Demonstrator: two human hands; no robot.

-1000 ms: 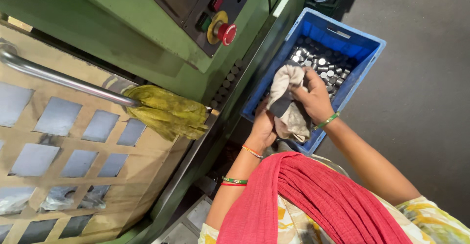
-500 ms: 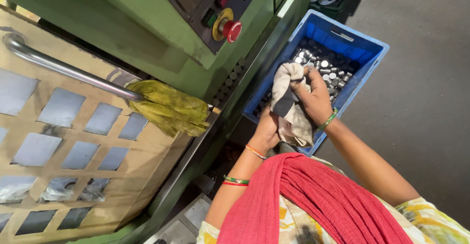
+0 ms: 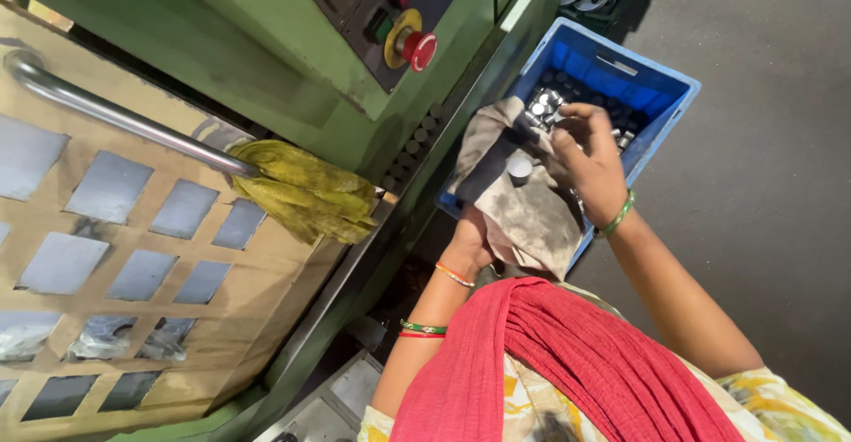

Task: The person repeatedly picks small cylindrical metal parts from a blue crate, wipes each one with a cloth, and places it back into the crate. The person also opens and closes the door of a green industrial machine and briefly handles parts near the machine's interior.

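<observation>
A dirty grey rag (image 3: 519, 207) is draped over my left hand (image 3: 470, 238), which holds it from below, mostly hidden. A small round silver metal part (image 3: 519, 169) rests on the rag. My right hand (image 3: 589, 163) is beside the part, its fingers curled above the rag with small metal parts (image 3: 542, 108) at the fingertips. Both hands hover over a blue plastic crate (image 3: 651, 83) holding several small shiny metal pieces.
A green machine (image 3: 266, 61) stands at the left, with a black control panel and a red round button (image 3: 419, 49). A yellow cloth (image 3: 306, 189) hangs on its steel handle bar (image 3: 124, 118). A red scarf (image 3: 567, 362) covers my shoulder. Grey floor (image 3: 771, 185) lies to the right.
The rag has opened out over my left hand and a round metal part now shows on it. My right hand has shifted off the bundled rag to its far side.
</observation>
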